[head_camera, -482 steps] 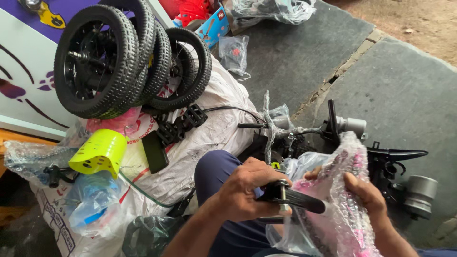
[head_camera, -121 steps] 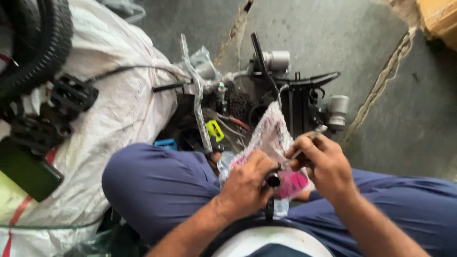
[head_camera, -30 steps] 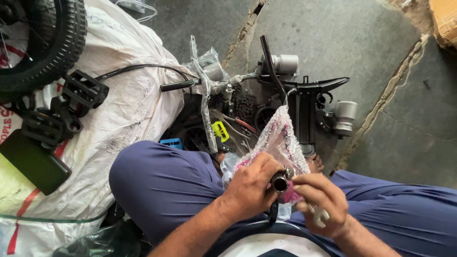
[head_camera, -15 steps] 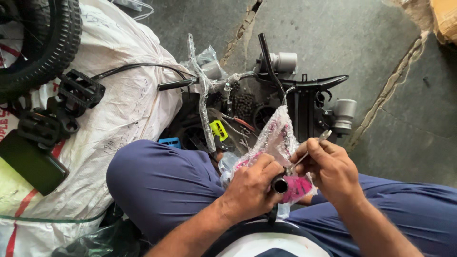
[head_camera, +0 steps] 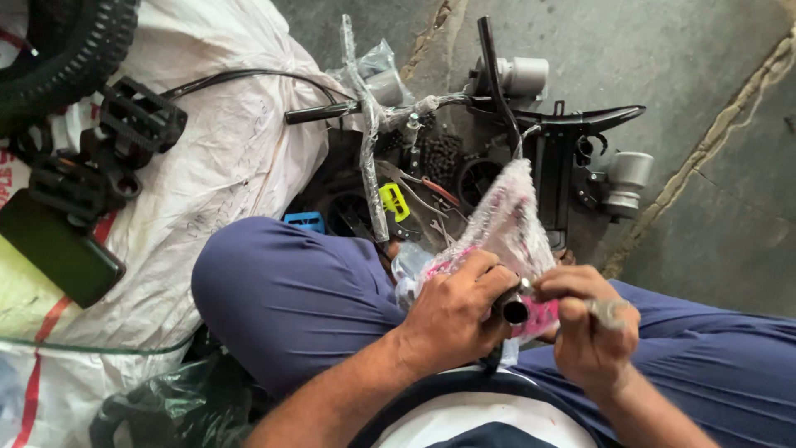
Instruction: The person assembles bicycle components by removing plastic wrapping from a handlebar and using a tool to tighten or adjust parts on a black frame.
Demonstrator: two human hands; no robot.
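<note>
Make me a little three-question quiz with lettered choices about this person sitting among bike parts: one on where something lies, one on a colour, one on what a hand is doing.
1. Where do the black pedals lie?
A. On the white sack, left of the person's knee
B. On the person's lap
C. On the bare concrete at right

2. What colour is the wrapped part between the hands?
A. Green
B. Pink
C. Orange

3. What is the left hand doing?
A. Resting flat on the floor
B. Hanging free in the air
C. Gripping a dark tube end

Answers:
1 A: the pedals sit on the white sack, near the tyre.
2 B: pink shows through the clear plastic wrap.
3 C: its fingers close round the tube, while the right hand pinches close beside it.
</note>
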